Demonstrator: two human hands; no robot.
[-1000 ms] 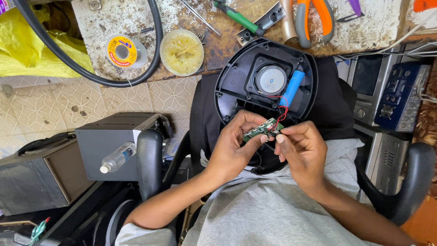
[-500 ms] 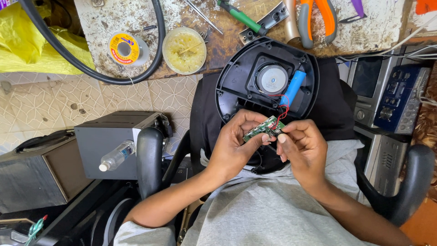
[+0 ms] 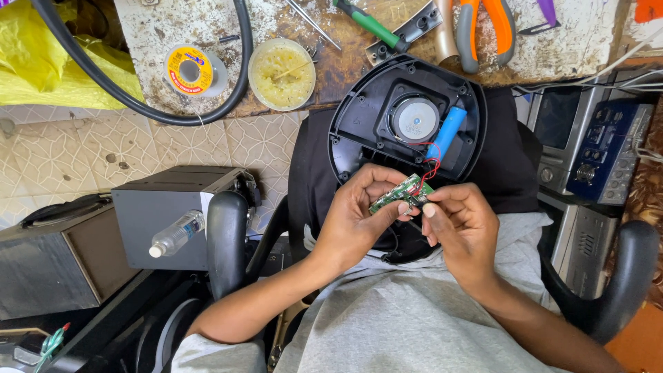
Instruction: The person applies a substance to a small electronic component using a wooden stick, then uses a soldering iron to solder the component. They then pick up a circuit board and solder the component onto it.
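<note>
Over lap, both hands (image 3: 414, 221) pinching circuit board (image 3: 402, 194)

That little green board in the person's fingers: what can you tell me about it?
The small green circuit board is a narrow strip carrying tiny components, tilted with its right end higher. The left hand pinches its lower left end, the right hand its right end. Thin red wires loop from it toward a blue cylindrical battery inside the round black speaker housing behind it.
</note>
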